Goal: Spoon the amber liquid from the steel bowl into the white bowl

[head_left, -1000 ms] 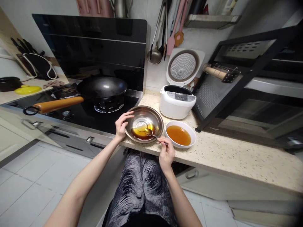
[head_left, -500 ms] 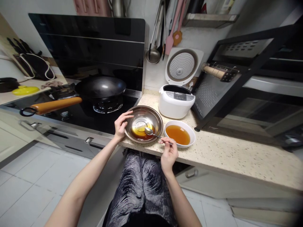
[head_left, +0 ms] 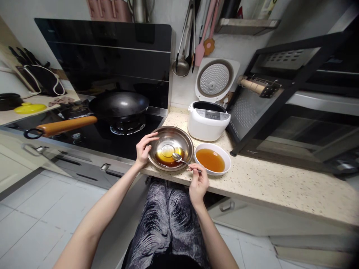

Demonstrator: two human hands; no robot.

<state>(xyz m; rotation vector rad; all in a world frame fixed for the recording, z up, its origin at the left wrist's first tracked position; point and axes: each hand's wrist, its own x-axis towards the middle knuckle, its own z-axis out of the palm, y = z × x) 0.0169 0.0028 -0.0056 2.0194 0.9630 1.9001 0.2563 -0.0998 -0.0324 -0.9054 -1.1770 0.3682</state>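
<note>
A shiny metal bowl (head_left: 186,142) stands on the counter near its front edge, with yellow and dark reddish-brown liquid (head_left: 168,158) pooled in the bottom. My left hand (head_left: 144,148) grips its left rim, thumb outside and fingers over the edge. Between the fingertips of my right hand (head_left: 199,181) is the handle of a metal spoon (head_left: 177,157), its head down in the bowl over the liquid. Whether the spoon touches the liquid I cannot tell. Just right of the metal bowl sits a white bowl (head_left: 228,164) of orange-brown liquid.
Behind the bowls is a white rice cooker (head_left: 209,127) with its lid up. A black wok (head_left: 120,106) rests on the stove at left, wooden handle (head_left: 68,126) pointing outward. A black-framed oven rack (head_left: 252,119) borders the counter's right. Utensils (head_left: 183,67) hang on the wall.
The spoon and my right hand have shifted slightly; the spoon head sits a little lower and further right in the metal bowl. My left hand stays on the rim.
</note>
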